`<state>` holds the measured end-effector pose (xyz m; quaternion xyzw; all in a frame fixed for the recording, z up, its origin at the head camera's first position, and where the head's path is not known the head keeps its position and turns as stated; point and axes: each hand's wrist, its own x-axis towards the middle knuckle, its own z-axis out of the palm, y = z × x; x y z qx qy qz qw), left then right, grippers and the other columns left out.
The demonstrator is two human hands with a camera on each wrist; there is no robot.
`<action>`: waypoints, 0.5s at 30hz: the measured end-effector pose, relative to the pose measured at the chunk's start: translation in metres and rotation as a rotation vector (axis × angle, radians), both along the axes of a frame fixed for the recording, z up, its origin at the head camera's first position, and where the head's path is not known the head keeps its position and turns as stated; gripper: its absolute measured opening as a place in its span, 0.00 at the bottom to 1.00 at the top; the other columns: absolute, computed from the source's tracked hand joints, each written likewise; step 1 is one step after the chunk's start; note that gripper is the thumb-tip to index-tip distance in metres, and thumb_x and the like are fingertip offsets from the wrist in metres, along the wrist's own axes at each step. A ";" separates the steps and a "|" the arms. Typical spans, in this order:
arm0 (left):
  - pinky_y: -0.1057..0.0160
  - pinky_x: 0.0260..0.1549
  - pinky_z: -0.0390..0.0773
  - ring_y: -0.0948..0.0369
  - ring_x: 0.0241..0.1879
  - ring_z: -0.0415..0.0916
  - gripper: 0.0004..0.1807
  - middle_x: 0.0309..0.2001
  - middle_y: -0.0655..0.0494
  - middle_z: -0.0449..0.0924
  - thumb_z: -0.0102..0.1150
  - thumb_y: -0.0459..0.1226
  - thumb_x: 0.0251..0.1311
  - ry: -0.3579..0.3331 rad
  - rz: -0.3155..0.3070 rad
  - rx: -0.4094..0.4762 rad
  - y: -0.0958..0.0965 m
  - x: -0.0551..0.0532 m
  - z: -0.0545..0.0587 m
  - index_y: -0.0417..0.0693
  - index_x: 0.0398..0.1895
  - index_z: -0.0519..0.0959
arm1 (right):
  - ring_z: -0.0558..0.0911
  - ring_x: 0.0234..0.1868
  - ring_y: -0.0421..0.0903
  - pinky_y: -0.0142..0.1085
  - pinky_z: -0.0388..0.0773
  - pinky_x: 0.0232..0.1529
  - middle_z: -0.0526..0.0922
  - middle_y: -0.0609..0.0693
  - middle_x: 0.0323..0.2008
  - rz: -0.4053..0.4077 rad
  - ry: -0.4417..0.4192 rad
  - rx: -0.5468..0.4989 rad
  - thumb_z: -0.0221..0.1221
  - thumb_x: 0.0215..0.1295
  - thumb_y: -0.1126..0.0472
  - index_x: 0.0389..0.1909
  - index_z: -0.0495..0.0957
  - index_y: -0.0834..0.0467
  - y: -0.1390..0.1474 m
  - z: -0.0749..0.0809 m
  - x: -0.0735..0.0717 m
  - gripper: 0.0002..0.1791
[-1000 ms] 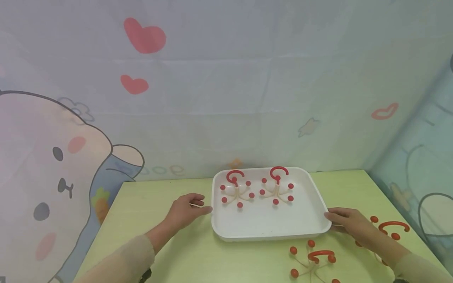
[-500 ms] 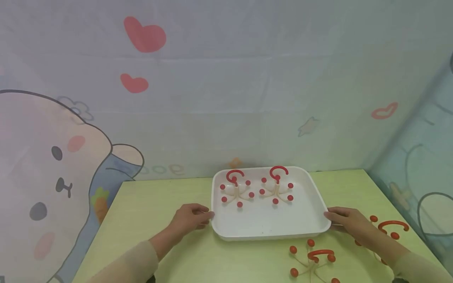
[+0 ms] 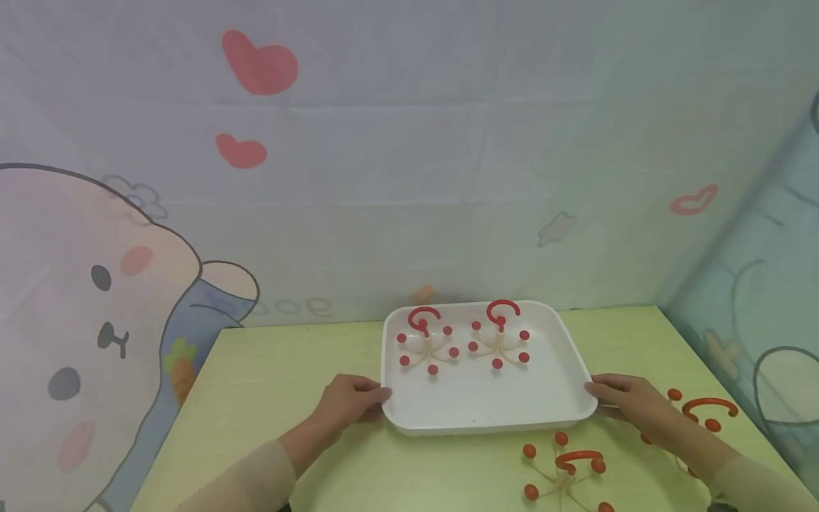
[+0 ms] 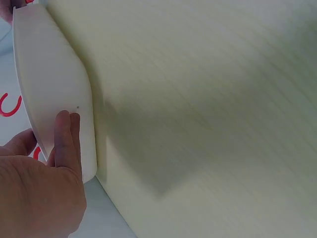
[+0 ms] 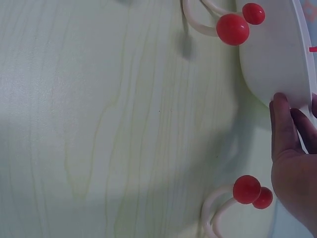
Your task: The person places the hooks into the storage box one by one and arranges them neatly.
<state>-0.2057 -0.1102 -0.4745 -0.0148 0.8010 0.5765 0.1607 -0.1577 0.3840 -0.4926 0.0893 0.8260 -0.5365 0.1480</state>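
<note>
A shallow white plastic tray (image 3: 486, 409) sits on the table between my hands. My left hand (image 3: 348, 398) pinches its left rim, thumb over the edge; in the left wrist view, that hand's fingers (image 4: 63, 136) lie along the outer wall. On the opposite side my right hand (image 3: 630, 400) grips the right rim, with fingers (image 5: 282, 119) against the outside. Inside the tray, at the back, stand two claw-shaped massagers: a left one (image 3: 428, 346) and a right one (image 3: 501, 343). Both have pale curved legs, red ball tips and a red hooked handle.
Another such massager (image 3: 579, 456) stands on the pale green table (image 3: 281, 363) in front of the tray. A further one (image 3: 710, 402) is at the right, partly behind my right forearm. A printed cloth (image 3: 409, 178) hangs along the table's back edge.
My left hand has moved slightly down and right, from beside the tray's left rim to holding it. The right hand, tray and massagers look unmoved.
</note>
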 end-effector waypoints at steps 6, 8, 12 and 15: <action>0.57 0.38 0.92 0.57 0.32 0.89 0.13 0.37 0.44 0.90 0.72 0.34 0.66 0.006 0.001 -0.009 0.003 0.001 0.000 0.29 0.45 0.87 | 0.87 0.59 0.54 0.45 0.87 0.57 0.78 0.72 0.67 -0.002 0.009 -0.001 0.57 0.83 0.47 0.70 0.70 0.76 0.001 0.003 0.003 0.36; 0.57 0.38 0.92 0.56 0.33 0.90 0.13 0.37 0.43 0.90 0.72 0.33 0.66 0.008 -0.001 -0.010 0.003 0.002 0.000 0.29 0.45 0.87 | 0.86 0.61 0.56 0.45 0.87 0.57 0.79 0.70 0.66 0.007 0.025 0.003 0.56 0.83 0.46 0.70 0.71 0.76 0.002 0.006 0.004 0.36; 0.57 0.38 0.92 0.56 0.32 0.90 0.12 0.37 0.43 0.90 0.71 0.33 0.66 0.016 0.007 -0.012 0.003 0.002 0.002 0.29 0.44 0.87 | 0.82 0.67 0.61 0.49 0.85 0.61 0.76 0.71 0.69 0.047 0.064 0.018 0.54 0.84 0.46 0.74 0.66 0.76 0.004 0.017 0.006 0.37; 0.57 0.38 0.92 0.56 0.32 0.90 0.12 0.38 0.42 0.90 0.71 0.33 0.66 0.012 0.021 -0.018 0.004 0.002 0.004 0.29 0.44 0.87 | 0.80 0.68 0.65 0.52 0.84 0.63 0.71 0.73 0.73 0.082 0.108 0.078 0.54 0.84 0.46 0.77 0.62 0.75 0.007 0.028 0.007 0.39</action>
